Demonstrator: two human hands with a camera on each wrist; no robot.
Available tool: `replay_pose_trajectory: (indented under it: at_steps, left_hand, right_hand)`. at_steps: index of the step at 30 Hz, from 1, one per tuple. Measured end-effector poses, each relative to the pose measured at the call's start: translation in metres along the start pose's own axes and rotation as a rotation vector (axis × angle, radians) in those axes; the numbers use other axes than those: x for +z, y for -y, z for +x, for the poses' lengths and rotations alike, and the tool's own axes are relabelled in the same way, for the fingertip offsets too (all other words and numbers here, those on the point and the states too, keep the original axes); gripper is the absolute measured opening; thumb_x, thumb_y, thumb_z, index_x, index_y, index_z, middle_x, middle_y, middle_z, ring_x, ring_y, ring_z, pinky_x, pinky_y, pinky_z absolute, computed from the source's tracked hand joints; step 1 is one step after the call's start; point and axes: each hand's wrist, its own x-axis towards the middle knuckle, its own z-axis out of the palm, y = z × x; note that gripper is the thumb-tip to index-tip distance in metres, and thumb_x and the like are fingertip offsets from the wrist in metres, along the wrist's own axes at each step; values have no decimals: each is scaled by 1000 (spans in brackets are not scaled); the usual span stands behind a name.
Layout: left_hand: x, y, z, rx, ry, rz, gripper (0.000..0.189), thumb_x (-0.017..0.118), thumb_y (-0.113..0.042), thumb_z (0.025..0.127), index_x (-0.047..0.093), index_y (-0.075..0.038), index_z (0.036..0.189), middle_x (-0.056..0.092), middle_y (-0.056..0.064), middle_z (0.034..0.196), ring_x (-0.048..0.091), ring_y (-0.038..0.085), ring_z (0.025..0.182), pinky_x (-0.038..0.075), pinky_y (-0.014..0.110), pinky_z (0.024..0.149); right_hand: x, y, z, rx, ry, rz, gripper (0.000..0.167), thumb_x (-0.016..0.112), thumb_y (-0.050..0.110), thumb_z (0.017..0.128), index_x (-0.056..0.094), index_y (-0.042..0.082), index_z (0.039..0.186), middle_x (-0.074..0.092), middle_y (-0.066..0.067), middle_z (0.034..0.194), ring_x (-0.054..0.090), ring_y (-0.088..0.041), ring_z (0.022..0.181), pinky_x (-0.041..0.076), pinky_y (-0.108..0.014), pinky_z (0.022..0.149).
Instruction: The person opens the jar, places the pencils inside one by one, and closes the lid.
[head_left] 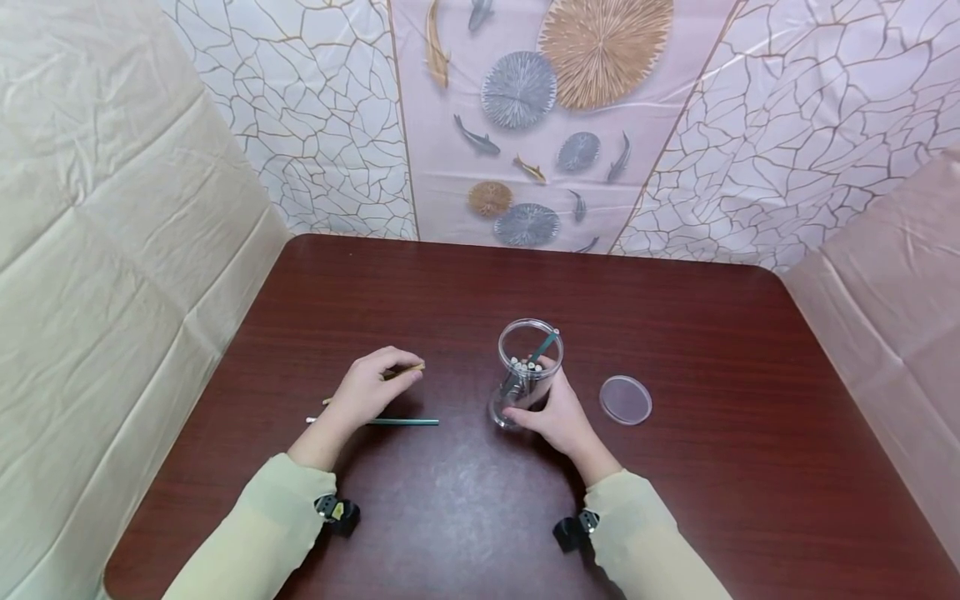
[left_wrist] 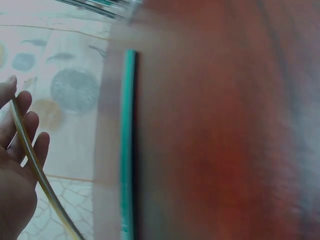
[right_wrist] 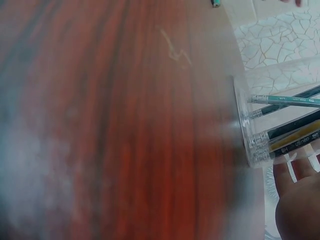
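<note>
My left hand (head_left: pixel 369 390) pinches a gold-coloured pencil (left_wrist: pixel 39 170) between thumb and fingers, raised a little over the table. Just below it a green pencil (head_left: pixel 405 422) lies flat, partly hidden behind the wrist in the head view. My right hand (head_left: pixel 558 421) grips a clear plastic jar (head_left: pixel 530 322) round its side; the jar is upright and uncovered. Inside stand several pencils, mostly dark, with a gold one (right_wrist: pixel 295 136) among them. One green pencil (head_left: pixel 544 343) leans towards the jar's right rim.
A round clear lid (head_left: pixel 626 400) lies flat to the right of the jar. The dark red wooden table (head_left: pixel 465 517) reaches patterned cloth walls (head_left: pixel 345 167) at the back and plain cloth at the sides. A dark wrist camera (head_left: pixel 573 531) sits on each sleeve.
</note>
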Motion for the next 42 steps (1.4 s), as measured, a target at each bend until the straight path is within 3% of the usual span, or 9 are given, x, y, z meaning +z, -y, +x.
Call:
replay_pose_trajectory:
  at_steps: [6, 13, 24, 31, 36, 42]
  left_hand:
    - [-6, -19, 7, -24, -162, -152, 13, 70, -9, 84, 69, -7, 97, 67, 2, 93, 60, 7, 85, 51, 32, 78]
    - [-12, -40, 14, 1, -283, -211, 14, 69, -6, 84, 66, -5, 97, 67, 7, 93, 59, 3, 85, 48, 19, 74]
    - [-13, -53, 21, -25, -318, -308, 15, 68, -4, 84, 64, 0, 98, 70, 14, 90, 66, 5, 80, 49, 18, 71]
    - [-14, -60, 24, 39, -377, -417, 17, 66, 1, 84, 60, 6, 100, 70, 18, 90, 68, 13, 74, 53, 22, 69]
    - [-16, -68, 26, 80, -395, -582, 20, 63, 5, 86, 54, 14, 101, 71, 12, 91, 68, 27, 75, 55, 35, 69]
    - [-17, -74, 27, 122, -419, -655, 21, 61, 4, 88, 51, 17, 102, 71, 8, 91, 68, 30, 74, 55, 41, 67]
  right_hand:
    - [0, -2, 0, -17, -7, 12, 87, 86, 15, 65, 35, 0, 134, 63, -4, 108, 51, -17, 113, 32, -41, 100]
    - [1, -3, 0, -12, -6, 15, 87, 87, 15, 64, 36, 0, 133, 65, -5, 102, 52, -17, 110, 33, -40, 99]
    - [1, -2, -1, -9, -2, 27, 87, 86, 15, 65, 35, 0, 134, 65, -3, 98, 52, -18, 110, 33, -41, 99]
    - [0, -1, -1, -7, -9, 13, 86, 86, 16, 65, 36, 0, 133, 64, -6, 104, 53, -18, 109, 34, -39, 99]
    - [0, 0, -1, -11, -6, 28, 86, 87, 15, 65, 36, -1, 133, 64, -8, 106, 53, -19, 110, 33, -38, 99]
    - [0, -1, -1, -16, -10, 18, 86, 86, 14, 65, 36, 0, 133, 63, -6, 108, 52, -18, 110, 34, -36, 99]
